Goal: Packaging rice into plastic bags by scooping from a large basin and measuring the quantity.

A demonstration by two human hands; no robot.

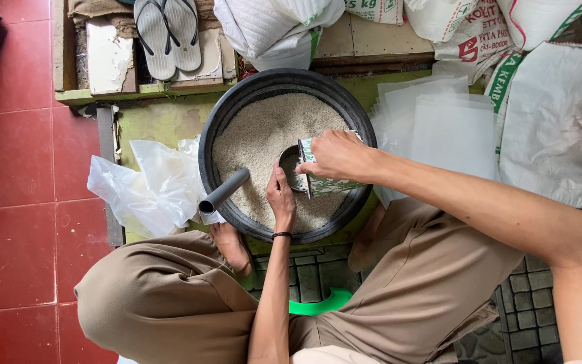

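Green-and-white patterned metal can, tipped on its side, mouth toward the left, low in the middle of the wide black round basin and half sunk in the pale rice filling it. Gripped from above by the right hand, fingers curled shut around the can's body. At the can's open mouth, the left hand, fingers held together and bent over the rim, touching it and the grain just beside; whether closed on anything could not be told. Dark band round the left wrist.

Leaning on the basin's lower left rim, a short grey plastic pipe, one open end jutting out past the edge, the other end resting in the rice. Basin set on a worn green-painted floor strip, between the knees in tan trousers, bare feet just under its near rim.

Off the basin's left edge, crumpled clear plastic bags. Off its right edge, a flat stack of clear plastic bags. Farther right and along the top, white woven sacks. At the upper left, a pair of grey flip-flops on a wooden ledge. Red tiled floor along the left side.
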